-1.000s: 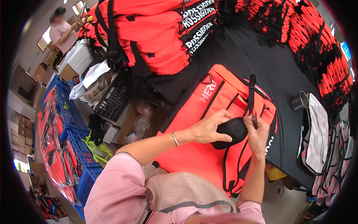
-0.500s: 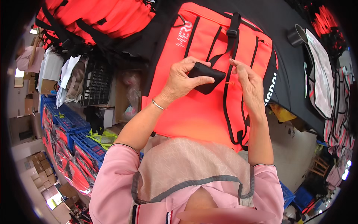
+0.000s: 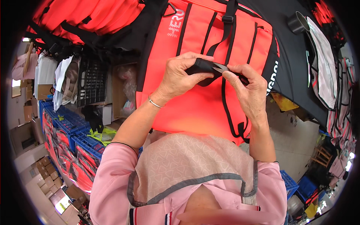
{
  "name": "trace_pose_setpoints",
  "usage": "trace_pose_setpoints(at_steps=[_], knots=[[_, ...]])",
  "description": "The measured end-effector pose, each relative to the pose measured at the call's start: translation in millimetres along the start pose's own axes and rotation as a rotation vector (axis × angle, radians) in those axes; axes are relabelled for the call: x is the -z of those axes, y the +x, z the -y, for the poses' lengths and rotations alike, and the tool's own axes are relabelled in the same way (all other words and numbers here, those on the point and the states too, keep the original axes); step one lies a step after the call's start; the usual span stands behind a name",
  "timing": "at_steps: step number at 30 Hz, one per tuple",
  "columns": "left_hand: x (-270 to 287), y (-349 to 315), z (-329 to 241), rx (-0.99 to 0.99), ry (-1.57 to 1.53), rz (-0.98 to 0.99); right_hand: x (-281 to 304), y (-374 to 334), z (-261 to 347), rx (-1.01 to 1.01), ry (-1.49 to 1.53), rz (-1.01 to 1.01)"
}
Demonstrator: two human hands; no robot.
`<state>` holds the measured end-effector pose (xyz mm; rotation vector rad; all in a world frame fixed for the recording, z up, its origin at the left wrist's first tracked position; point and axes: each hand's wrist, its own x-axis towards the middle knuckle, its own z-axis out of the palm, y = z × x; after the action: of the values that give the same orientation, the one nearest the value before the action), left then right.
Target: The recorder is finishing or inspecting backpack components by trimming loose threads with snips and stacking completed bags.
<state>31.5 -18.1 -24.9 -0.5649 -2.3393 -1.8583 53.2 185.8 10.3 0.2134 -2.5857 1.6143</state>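
An orange-red backpack (image 3: 183,108) with black trim and straps lies on the black-covered table in front of me. Over its middle, my left hand (image 3: 180,77) pinches a folded black fabric piece (image 3: 200,67) between thumb and fingers. A black strap with a buckle (image 3: 227,18) runs down the bag to the fabric. My right hand (image 3: 249,84) is closed on small thread snips (image 3: 220,68); their pointed metal blades, slightly apart, reach left to the fabric's edge. The rest of the snips is hidden in my fingers.
More orange-red bags (image 3: 90,18) are piled at the far left. A black crate (image 3: 92,82) and blue crates (image 3: 67,120) with plastic-wrapped goods stand on the left. A dark metal cup (image 3: 298,23) and pale reflective-edged cloth (image 3: 322,67) are on the right.
The snips' blades have come against the black fabric, which has turned to show its edge. My right hand has moved slightly down and turned leftward. The backpack sits higher in view.
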Motion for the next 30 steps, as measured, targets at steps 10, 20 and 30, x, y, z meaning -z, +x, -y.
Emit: trace_pose_setpoints(at_steps=[10,20,30], knots=[[2,-1,2,0.029,-0.081,0.023,6,14,-4,0.039,0.055,0.174],[4,-7,2,0.128,-0.172,0.057,9,12,-9,0.014,0.121,0.213],[14,-74,-10,-0.242,0.607,0.402,7,-20,-28,-0.478,0.270,0.127]])
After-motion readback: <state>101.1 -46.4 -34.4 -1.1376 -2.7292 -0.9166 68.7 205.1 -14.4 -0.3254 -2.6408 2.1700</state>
